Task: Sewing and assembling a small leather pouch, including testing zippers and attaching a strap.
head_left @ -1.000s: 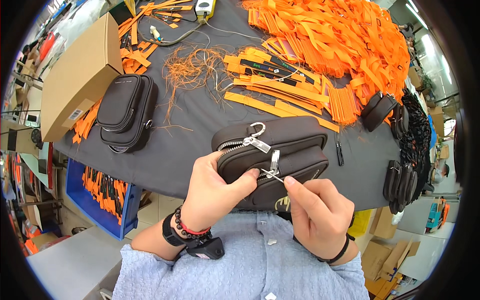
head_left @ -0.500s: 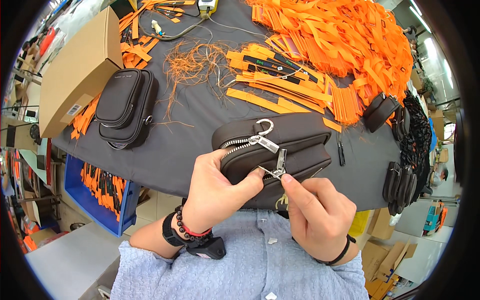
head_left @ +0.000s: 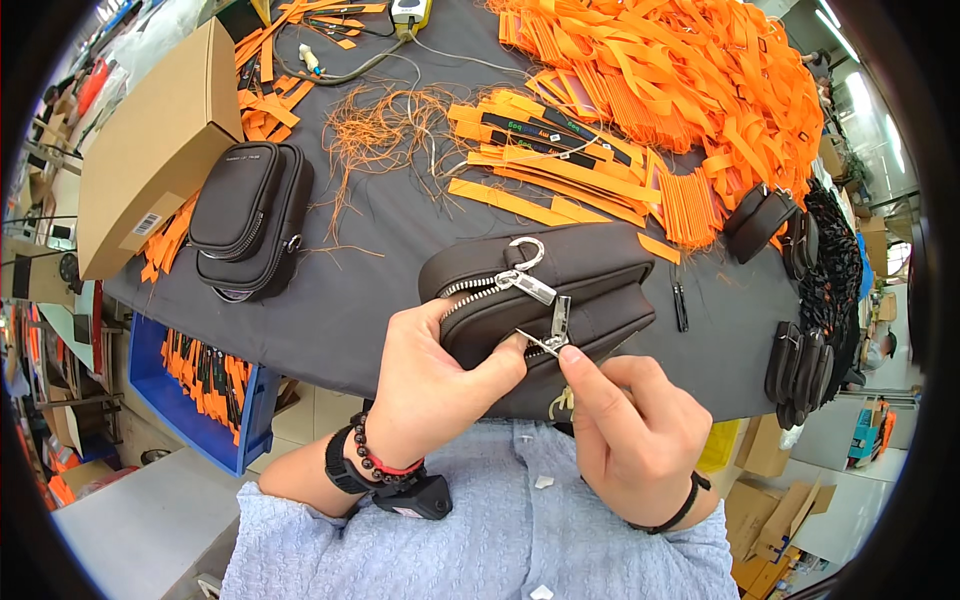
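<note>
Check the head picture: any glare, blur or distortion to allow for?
Head view: ceiling lights burn out white at upper right; head view: fisheye bends the near edge of the grey tabletop, and the corners go black; head view: left hand, right hand and dark bag look reasonably sharp, while the metal zipper pull shows bright highlights.

Dark-covered table, pale tiled floor, flat grey surface lower left, bright lights upper right

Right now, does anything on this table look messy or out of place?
Yes: a tangle of loose orange threads lies on the dark grey tablecloth, left of the neatly stacked orange straps. It looks odd because the threads sprawl in all directions, unlike the aligned straps.
</note>
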